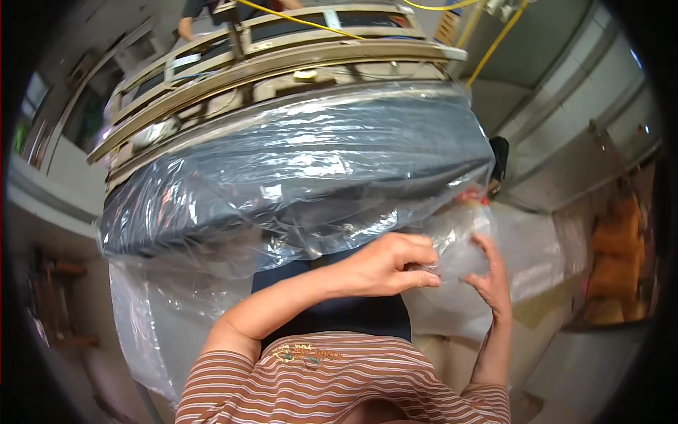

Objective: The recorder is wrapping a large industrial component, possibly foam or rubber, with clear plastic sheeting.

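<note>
A large dark cushion wrapped in clear plastic film lies across the middle of the view. My left hand reaches across my body and pinches a bunched corner of the clear plastic at the cushion's right end. My right hand holds the same bunch of plastic from the right side, fingers pointing up. Loose film hangs down at the lower left.
Bare wooden furniture frames stand behind the cushion, with yellow cords running overhead. Another person's arm shows at the top left. Orange-brown items sit on a shelf at the right. A grey wall stands to the right.
</note>
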A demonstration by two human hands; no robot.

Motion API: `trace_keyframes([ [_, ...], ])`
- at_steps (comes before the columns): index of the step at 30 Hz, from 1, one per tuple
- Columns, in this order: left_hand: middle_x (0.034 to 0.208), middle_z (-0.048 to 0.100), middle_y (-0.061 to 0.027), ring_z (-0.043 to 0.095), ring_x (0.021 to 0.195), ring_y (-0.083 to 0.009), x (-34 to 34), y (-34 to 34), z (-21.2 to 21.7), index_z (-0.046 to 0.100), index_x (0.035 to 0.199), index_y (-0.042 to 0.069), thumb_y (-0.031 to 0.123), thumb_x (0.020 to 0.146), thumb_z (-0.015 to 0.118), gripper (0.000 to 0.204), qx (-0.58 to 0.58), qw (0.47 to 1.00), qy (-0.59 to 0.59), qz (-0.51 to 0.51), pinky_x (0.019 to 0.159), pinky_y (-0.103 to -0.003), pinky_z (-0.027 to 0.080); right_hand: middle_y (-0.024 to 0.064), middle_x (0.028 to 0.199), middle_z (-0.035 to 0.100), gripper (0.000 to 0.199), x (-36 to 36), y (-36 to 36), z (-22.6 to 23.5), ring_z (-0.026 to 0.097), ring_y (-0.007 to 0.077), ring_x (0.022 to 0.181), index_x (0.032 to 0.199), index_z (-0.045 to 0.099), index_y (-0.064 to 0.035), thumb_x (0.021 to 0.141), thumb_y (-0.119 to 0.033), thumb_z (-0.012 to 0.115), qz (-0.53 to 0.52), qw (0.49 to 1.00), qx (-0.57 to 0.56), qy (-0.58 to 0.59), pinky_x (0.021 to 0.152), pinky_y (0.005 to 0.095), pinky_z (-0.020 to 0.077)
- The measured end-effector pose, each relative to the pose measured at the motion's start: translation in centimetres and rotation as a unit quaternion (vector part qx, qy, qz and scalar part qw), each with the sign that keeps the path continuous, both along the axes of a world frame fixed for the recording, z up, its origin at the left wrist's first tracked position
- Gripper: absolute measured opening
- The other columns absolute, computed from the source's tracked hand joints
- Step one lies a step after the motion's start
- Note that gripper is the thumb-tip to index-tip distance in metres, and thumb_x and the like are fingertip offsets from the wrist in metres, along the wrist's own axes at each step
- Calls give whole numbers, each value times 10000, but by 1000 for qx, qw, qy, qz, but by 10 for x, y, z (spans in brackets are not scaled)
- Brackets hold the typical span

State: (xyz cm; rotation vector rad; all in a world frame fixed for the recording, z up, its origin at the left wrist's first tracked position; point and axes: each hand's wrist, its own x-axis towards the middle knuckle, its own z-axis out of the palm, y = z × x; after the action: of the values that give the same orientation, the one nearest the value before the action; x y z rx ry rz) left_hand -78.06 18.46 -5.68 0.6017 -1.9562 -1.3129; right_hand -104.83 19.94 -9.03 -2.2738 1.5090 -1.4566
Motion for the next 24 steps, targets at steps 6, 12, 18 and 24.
trace_keyframes([
  [6, 823, 522, -49, 526, 790, -177, 100, -7, 34, 580, 880, 19, 8, 715, 680, 194, -133, 958, -132, 219, 709, -302, 424, 40, 810, 582, 120, -24, 4, 51, 552, 162, 652, 901, 560, -45, 861, -109, 467, -36, 963, 264, 34, 571, 321, 428],
  [12, 923, 562, -31, 554, 820, -109, 161, -33, 44, 483, 752, 97, 24, 802, 589, 138, -136, 848, 358, 367, 762, -278, 493, 86, 1075, 544, 311, 139, 48, 46, 513, 171, 1025, 1212, 428, -19, 920, -119, 469, 545, 570, 611, -68, 911, 305, 409],
  [18, 886, 522, 8, 480, 821, -96, 313, 38, 13, 455, 786, 118, 109, 850, 633, 189, -227, 626, 414, 620, 821, -243, 419, 131, 978, 440, 465, 261, 73, 62, 477, 269, 946, 1213, 393, -5, 856, -247, 565, 774, 466, 429, 9, 831, 357, 407],
  [24, 827, 493, 28, 449, 775, -61, 362, 144, -46, 421, 695, 107, 44, 821, 657, 276, -198, 587, 106, 778, 759, -232, 405, 203, 1283, 424, 561, 353, -43, 37, 394, 339, 1223, 1292, 407, 10, 859, -308, 570, 630, 760, 158, 30, 1006, 409, 337],
])
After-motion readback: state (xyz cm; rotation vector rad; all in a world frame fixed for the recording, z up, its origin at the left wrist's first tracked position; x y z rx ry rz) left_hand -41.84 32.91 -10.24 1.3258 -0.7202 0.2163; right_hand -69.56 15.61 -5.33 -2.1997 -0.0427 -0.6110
